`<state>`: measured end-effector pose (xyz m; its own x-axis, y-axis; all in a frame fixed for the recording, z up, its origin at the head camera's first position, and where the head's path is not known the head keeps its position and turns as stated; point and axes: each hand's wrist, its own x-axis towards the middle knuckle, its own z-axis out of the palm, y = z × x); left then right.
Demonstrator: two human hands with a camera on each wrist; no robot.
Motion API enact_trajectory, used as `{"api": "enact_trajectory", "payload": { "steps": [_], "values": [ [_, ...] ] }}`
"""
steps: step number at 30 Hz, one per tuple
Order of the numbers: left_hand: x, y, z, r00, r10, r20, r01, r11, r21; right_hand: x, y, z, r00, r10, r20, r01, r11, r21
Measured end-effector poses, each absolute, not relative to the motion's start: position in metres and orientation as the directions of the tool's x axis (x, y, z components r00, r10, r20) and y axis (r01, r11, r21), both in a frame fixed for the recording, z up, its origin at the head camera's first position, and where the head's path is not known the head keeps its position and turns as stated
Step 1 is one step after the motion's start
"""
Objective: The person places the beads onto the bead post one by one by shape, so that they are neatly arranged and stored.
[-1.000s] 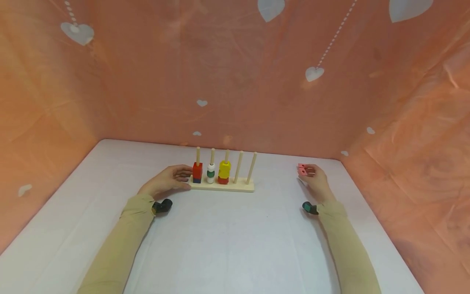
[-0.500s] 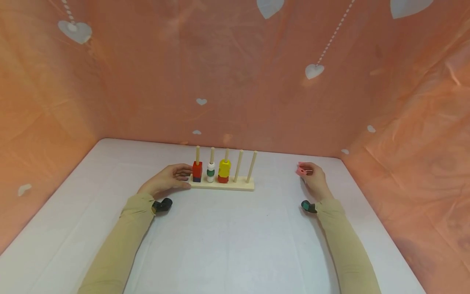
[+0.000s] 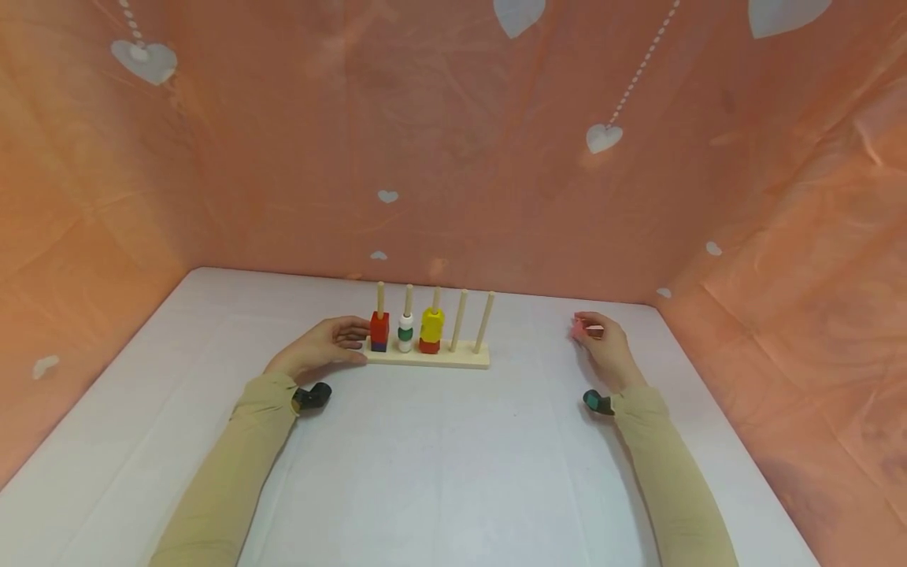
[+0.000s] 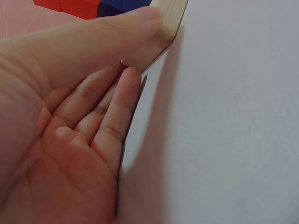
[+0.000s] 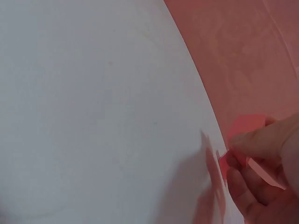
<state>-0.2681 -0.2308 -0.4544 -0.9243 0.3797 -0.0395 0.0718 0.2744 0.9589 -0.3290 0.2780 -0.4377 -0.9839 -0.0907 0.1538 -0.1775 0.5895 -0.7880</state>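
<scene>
A wooden peg stand (image 3: pixel 460 360) has several upright pegs. Its leftmost peg carries red blocks (image 3: pixel 379 327) above a blue block (image 3: pixel 379 346). White and green beads (image 3: pixel 405 334) sit on the second peg, and yellow pieces (image 3: pixel 431 324) over a red one on the third. My left hand (image 3: pixel 320 348) holds the stand's left end, its thumb (image 4: pixel 135 21) against the front edge of the base. Off to the right, my right hand (image 3: pixel 608 346) pinches pink blocks (image 5: pixel 245 128) between thumb and fingertips. Fingers partly hide them, so their exact shape is unclear.
The stand's two right pegs (image 3: pixel 459 321) are bare. A white cloth covers the table (image 3: pixel 453 465). An orange backdrop (image 3: pixel 453 157) with pale hearts rises behind it and at both sides. Black wrist cameras (image 3: pixel 312 395) sit at both cuffs.
The pink blocks have turned in my right hand, so the two holed faces seen earlier no longer show. My left hand and the peg stand stay where they were.
</scene>
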Motion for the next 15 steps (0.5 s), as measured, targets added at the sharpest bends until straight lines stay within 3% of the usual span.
{"api": "enact_trajectory", "payload": {
  "steps": [9,15],
  "values": [
    [-0.267,-0.232,-0.454,-0.927,0.370,-0.064,0.040,0.267,0.963,-0.319,0.269,-0.427,-0.988,-0.101,0.118,-0.154,0.553,-0.819],
    [-0.267,-0.231,-0.453,-0.925,0.375,-0.058,0.046,0.263,0.964,-0.313,0.254,-0.412,-0.963,-0.139,0.232,-0.270,0.492,-0.828]
  ]
}}
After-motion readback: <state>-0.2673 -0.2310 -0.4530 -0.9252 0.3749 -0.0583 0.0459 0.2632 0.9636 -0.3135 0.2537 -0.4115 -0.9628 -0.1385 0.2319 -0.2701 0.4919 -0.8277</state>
